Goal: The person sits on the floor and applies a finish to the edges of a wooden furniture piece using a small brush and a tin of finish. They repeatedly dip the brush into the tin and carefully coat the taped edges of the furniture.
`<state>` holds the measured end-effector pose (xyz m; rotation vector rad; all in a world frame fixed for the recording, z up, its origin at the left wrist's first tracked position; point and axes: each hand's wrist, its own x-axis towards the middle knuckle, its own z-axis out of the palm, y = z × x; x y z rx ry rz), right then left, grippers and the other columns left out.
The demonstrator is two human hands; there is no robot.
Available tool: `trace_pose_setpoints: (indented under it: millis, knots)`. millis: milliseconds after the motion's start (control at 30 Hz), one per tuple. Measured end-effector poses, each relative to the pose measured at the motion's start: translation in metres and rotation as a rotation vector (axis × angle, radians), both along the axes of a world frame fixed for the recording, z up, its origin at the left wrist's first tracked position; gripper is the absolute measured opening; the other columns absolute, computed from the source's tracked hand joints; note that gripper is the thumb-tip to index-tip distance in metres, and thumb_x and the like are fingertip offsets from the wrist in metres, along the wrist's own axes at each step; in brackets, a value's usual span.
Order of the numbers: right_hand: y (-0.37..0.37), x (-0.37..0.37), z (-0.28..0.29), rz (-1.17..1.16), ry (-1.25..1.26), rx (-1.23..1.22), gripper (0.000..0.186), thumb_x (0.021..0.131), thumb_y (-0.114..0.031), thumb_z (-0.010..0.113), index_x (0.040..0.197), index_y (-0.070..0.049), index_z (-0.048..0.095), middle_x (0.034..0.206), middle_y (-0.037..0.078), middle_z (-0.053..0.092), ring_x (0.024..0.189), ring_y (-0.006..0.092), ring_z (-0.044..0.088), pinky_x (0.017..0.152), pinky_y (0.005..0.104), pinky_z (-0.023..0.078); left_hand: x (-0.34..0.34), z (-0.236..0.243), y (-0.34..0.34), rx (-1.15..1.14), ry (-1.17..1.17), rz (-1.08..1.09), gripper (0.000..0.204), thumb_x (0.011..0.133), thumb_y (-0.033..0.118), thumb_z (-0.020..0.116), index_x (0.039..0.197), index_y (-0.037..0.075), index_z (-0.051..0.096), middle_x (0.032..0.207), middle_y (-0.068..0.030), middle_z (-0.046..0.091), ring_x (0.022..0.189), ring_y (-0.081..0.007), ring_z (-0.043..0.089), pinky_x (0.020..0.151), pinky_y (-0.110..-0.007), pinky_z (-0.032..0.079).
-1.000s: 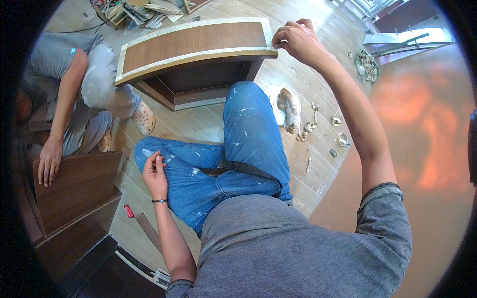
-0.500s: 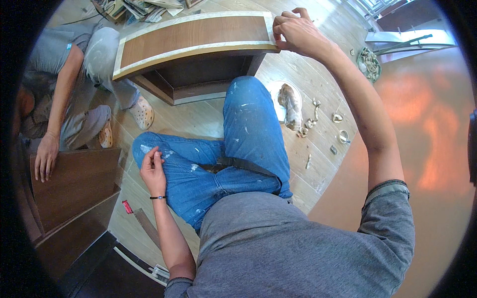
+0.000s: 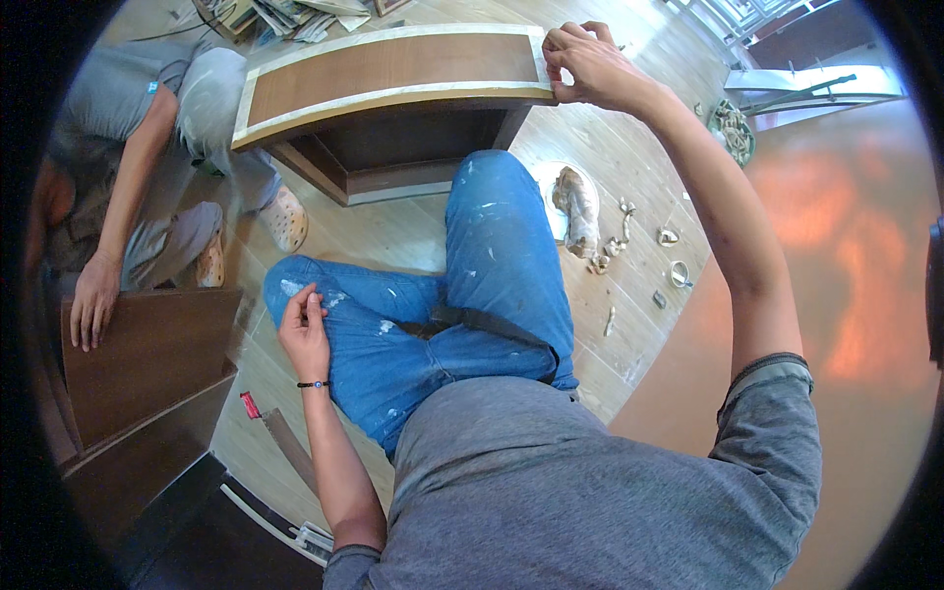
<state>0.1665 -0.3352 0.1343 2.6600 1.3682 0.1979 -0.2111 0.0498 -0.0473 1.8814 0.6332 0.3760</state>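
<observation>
My right hand (image 3: 580,64) is curled at the right end of a wooden cabinet (image 3: 393,61), fingertips on its pale-taped border (image 3: 539,54). The cabinet has a curved, brown top panel edged with this tape and a dark open cavity below. My left hand (image 3: 305,324) rests on my left thigh, fingers curled against the thumb; whether anything small is between them I cannot make out. My blue jeans (image 3: 501,236) carry white paint marks, and my right knee is raised in front of the cabinet.
A co-worker's hand (image 3: 94,300) rests on a brown board (image 3: 147,364) at left. A saw (image 3: 285,447) lies beside my left forearm. Right of my knee are a white lid (image 3: 549,221), crumpled scraps (image 3: 624,221) and a small cup (image 3: 678,275); papers (image 3: 305,18) lie behind the cabinet.
My right hand has risen slightly and shifted along the cabinet's right end, with its fingers moving. The view and cabinet have shifted slightly. My left hand stays on my thigh.
</observation>
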Motion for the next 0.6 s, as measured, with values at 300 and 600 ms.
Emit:
trace_pose_setpoints:
  millis: [300,600]
  knots:
    - [-0.014,0.010,0.001,-0.053,0.020,0.123,0.015,0.089,-0.026,0.073,0.095,-0.013,0.073,0.115,0.004,0.062,0.121,0.0214,0.053,0.115,0.0512,0.028,0.000,0.001,0.000,-0.002,0.001,0.006,0.021,0.104,0.013,0.061,0.117,0.000,0.071,0.095,-0.0062,0.071,0.078,-0.0090,0.063,0.071,-0.025,0.053]
    - [-0.016,0.000,0.009,-0.077,0.091,0.090,0.012,0.087,-0.027,0.077,0.090,-0.015,0.080,0.110,0.002,0.065,0.119,0.0192,0.055,0.119,0.0553,0.021,0.002,0.003,-0.002,0.027,0.021,-0.006,0.021,0.104,0.013,0.061,0.117,0.000,0.071,0.094,-0.0064,0.072,0.078,-0.0094,0.063,0.071,-0.026,0.054]
